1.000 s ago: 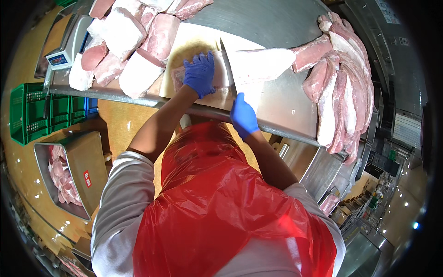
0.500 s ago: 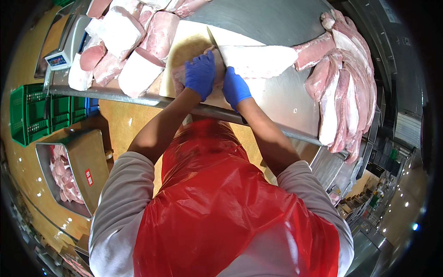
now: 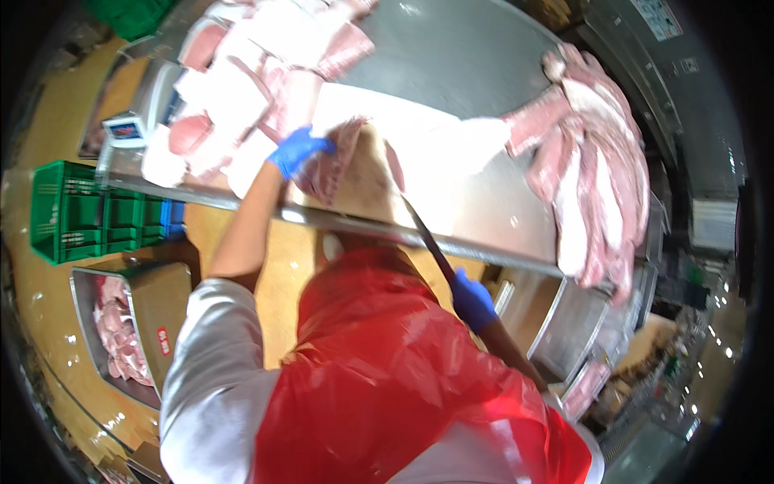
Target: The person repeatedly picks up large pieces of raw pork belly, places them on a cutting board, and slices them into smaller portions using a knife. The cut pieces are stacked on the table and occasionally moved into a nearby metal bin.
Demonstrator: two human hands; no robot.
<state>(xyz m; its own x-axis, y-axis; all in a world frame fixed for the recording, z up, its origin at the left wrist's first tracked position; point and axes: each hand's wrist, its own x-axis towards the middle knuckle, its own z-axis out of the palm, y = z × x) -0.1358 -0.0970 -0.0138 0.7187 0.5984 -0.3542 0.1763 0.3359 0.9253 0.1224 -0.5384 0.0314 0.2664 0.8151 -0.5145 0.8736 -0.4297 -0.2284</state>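
Note:
My left hand (image 3: 301, 152), in a blue glove, grips the left side of a cut piece of pink meat (image 3: 329, 171) on the pale cutting board (image 3: 375, 181). My right hand (image 3: 472, 300), also gloved in blue, is closed round the handle of a long knife (image 3: 427, 234). It sits low, in front of the table edge, with the blade slanting up and left toward the board. A long white slab of fatty meat (image 3: 455, 149) lies on the board's right side, apart from the piece under my left hand.
Cut meat blocks (image 3: 234, 97) are heaped on the steel table (image 3: 451, 48) at left, beside a scale (image 3: 133, 121). Long meat strips (image 3: 601, 169) are piled at right. Green crates (image 3: 68, 210) and a metal bin of meat (image 3: 121, 331) stand below, to the left.
My right hand has drawn the knife down and right, off the meat toward my body. My left hand has shifted left with the cut piece, which now stands apart from the slab.

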